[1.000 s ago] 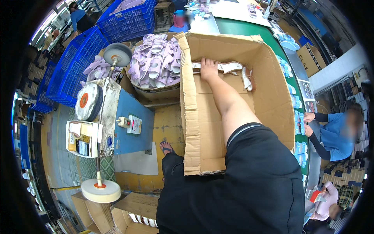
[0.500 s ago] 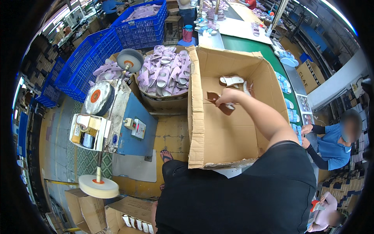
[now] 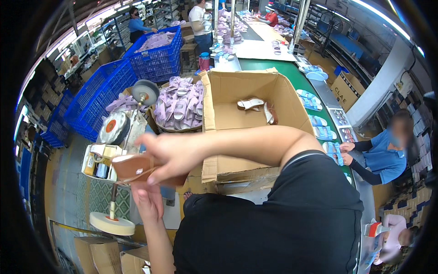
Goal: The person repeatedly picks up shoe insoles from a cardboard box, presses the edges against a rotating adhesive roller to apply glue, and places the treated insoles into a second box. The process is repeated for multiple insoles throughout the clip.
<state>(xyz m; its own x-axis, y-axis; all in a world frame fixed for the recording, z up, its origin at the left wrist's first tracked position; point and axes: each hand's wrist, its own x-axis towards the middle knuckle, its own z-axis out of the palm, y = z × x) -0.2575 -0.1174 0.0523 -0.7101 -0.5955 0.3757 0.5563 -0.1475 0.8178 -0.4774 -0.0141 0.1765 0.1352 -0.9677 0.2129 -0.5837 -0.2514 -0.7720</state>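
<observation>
A brown sandal [image 3: 133,167] with a pale insole is held up in front of the machine on my left. My right hand [image 3: 175,154], reaching across from the right and partly blurred, grips it from above. My left hand [image 3: 148,201] comes up from below and holds its underside; some of its fingers are hidden behind the sandal. Inside the large open cardboard box [image 3: 242,121] lie a brown-and-white sandal [image 3: 250,104] and another one [image 3: 270,113], apart from my hands.
The bench machine carries a dark wheel [image 3: 145,92], a wrapped wheel [image 3: 114,128] and a pale wheel [image 3: 112,223]. Lilac sandals [image 3: 180,105] fill a box behind it, beside blue crates [image 3: 100,86]. A co-worker [image 3: 385,155] handles blue sandals at the green conveyor [image 3: 292,82].
My right hand has come out of the cardboard box and swung left with the brown sandal. My left hand has come into view and joined it there. The whole view has shifted.
</observation>
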